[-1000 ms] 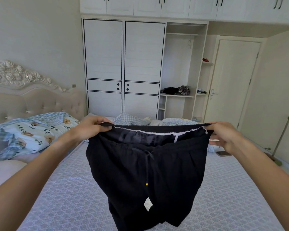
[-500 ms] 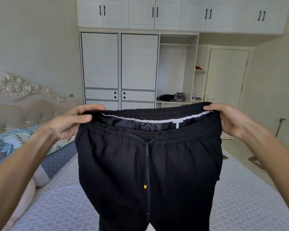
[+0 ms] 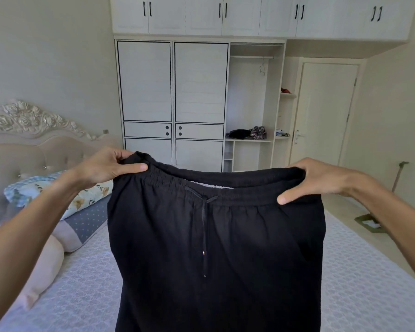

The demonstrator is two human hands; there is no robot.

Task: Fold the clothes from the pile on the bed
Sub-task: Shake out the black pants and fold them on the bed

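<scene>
The left hand [image 3: 106,167] pinches the left end of the waistband of the black trousers [image 3: 213,248], thumb on the near face and fingers curled behind, so the garment hangs in the air above the bed [image 3: 70,295], its legs dropping out of view below. To fold it well, I judge the waistband should be kept taut and level, then one half brought over the other so the legs match. The right hand [image 3: 319,179] grips the right end likewise.

Two hands [image 3: 106,167], one black trousers [image 3: 213,248], two pillows [image 3: 58,195].
</scene>
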